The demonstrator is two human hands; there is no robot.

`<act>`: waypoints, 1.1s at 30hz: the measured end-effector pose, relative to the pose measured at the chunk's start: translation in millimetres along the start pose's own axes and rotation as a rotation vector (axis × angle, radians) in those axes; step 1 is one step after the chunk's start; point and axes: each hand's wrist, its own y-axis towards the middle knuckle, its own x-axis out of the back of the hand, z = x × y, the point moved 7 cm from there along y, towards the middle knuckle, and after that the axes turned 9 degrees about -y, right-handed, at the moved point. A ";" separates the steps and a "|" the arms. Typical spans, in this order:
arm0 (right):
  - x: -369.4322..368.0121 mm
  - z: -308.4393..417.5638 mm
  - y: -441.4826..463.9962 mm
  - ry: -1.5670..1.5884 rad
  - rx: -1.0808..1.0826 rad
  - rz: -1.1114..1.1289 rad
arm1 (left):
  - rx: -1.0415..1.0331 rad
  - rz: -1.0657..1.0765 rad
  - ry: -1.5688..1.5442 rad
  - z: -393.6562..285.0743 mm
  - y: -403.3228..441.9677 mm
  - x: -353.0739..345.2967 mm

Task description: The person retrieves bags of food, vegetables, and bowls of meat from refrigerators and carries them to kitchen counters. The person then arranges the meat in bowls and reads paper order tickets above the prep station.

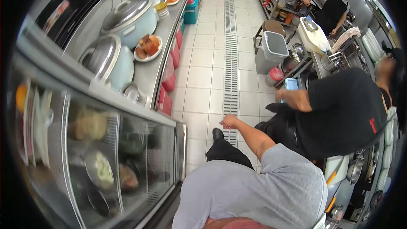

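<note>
My right hand [229, 121] hangs in front of my grey shirt, over the floor drain [231, 72]. Its fingers are loosely curled and closed, with nothing visible in them. One black boot [217, 134] shows just below that hand. My left hand is out of the picture. A glass-fronted display fridge [163, 161] with bowls of food inside stands close on the left.
A steel counter [159, 38] on the left carries two lidded pots, a bowl of meat and several plates. Close on the right stands a co-worker in black [343, 110]; another person [333, 10] works farther back. A grey bin [271, 53] stands beside the tiled aisle.
</note>
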 end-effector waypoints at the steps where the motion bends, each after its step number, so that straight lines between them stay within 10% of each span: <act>1: 13.4 14.0 8.1 0.003 0.000 -0.024 | -0.015 0.004 0.029 -26.1 2.5 -19.4; 16: 332.3 146.7 122.2 0.124 0.119 -0.168 | -0.703 0.156 0.559 -508.9 58.2 -340.2; 26: 597.6 52.7 168.3 0.352 -0.209 -0.432 | -1.079 0.523 0.508 -905.4 10.1 -659.7; 33: 738.4 66.6 110.7 0.760 -0.040 -0.414 | -1.309 0.830 0.566 -1150.4 -123.7 -865.3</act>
